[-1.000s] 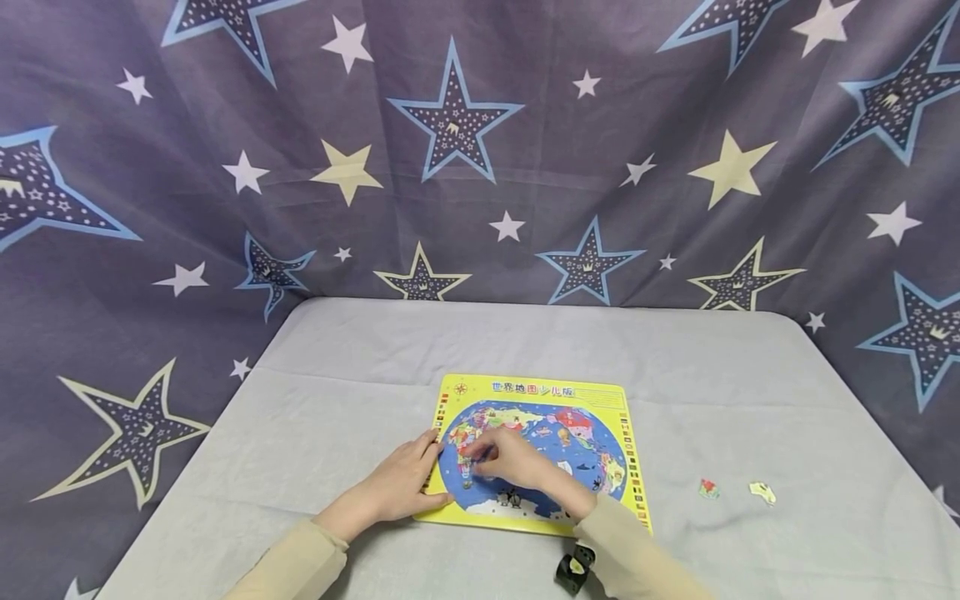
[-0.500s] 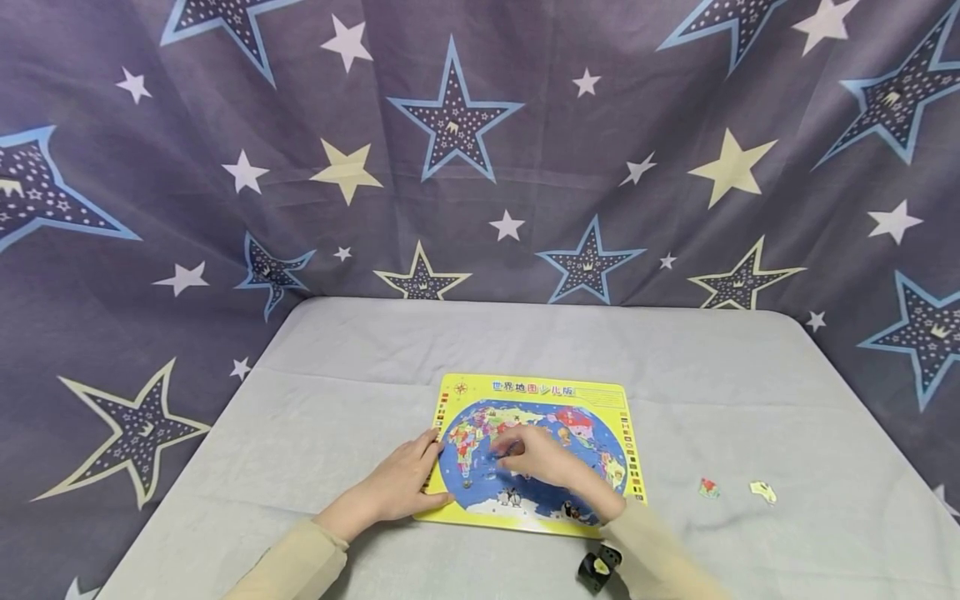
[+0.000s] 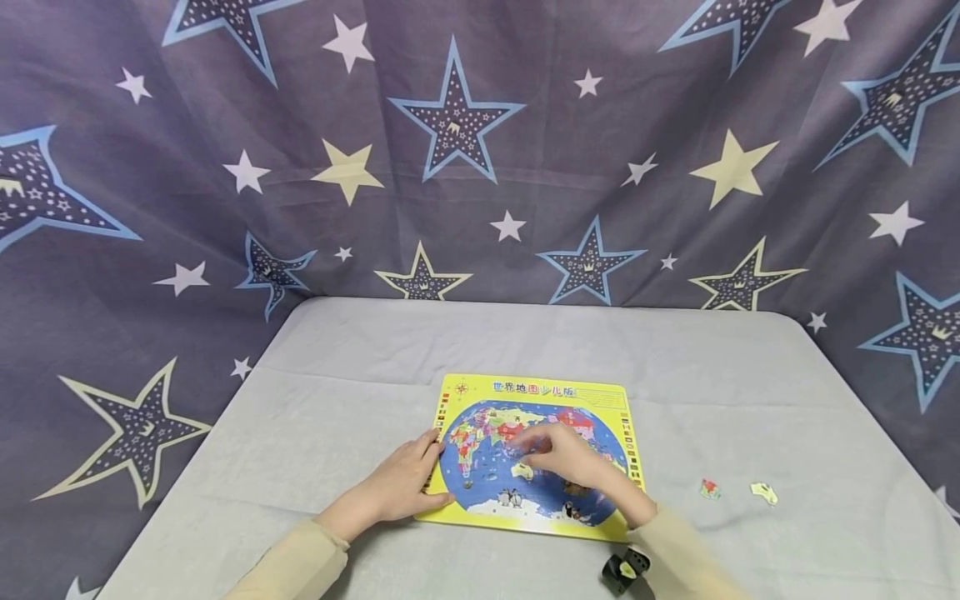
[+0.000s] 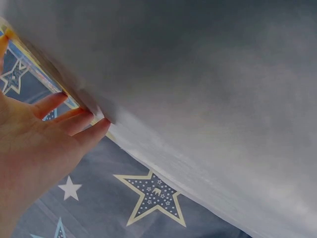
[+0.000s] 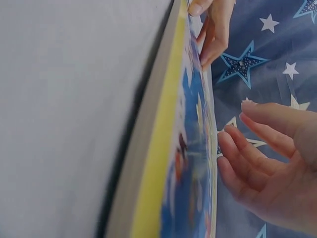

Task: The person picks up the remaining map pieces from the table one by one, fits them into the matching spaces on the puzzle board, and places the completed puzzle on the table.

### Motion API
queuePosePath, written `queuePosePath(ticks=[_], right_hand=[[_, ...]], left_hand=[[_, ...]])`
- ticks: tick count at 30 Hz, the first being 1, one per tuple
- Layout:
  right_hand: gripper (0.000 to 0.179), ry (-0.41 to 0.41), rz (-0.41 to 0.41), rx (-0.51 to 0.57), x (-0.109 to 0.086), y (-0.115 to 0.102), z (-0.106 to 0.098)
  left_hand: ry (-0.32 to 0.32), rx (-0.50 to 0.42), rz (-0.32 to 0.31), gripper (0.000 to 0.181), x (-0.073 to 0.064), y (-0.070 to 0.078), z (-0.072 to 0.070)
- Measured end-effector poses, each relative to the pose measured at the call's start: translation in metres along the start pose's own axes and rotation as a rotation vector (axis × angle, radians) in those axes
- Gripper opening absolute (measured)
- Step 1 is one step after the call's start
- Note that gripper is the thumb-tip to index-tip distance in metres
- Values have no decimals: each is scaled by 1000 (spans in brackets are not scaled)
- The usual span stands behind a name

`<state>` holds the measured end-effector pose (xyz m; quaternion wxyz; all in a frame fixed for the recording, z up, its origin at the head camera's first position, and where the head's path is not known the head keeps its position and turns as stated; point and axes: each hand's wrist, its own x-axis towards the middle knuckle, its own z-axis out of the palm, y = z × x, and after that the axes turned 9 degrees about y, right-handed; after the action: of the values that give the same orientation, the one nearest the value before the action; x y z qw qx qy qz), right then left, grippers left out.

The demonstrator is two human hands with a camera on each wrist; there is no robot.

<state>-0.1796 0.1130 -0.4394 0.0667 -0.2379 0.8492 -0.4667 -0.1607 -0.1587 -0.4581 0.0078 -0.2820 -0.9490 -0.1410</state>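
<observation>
Now the right hand [image 3: 566, 457] has been brought across the map board [image 3: 525, 523], away from the landmasses at the left and over the middle, and a pale yellow patch [image 3: 522, 472] has been uncovered just below it. In the right wrist view, its fingers [image 5: 272, 115] are seen loosely bent, slightly apart and clear of the surface; nothing can be made out between them. No change is shown by the left hand [image 3: 405, 479]: its fingers are spread, tips set against the board's left edge, so the board is apparently being steadied. Flat on the desk [image 3: 600, 342] the board is kept, and well off to its right a red-and-green piece [image 3: 709, 488] and a cream piece [image 3: 763, 493] are left lying, unmoved. Only the hand has been shifted, then; the work, it is judged, has been taken no further.
</observation>
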Motion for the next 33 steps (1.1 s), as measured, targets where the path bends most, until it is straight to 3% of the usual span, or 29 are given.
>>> queuePosePath(ticks=[14, 33], right_hand=[[25, 88, 18, -51, -17, 5, -26], [27, 160, 155, -86, -41, 16, -54]], left_hand=[[4, 2, -5, 77, 0, -2, 3], [-12, -8, -28, 77, 0, -1, 1]])
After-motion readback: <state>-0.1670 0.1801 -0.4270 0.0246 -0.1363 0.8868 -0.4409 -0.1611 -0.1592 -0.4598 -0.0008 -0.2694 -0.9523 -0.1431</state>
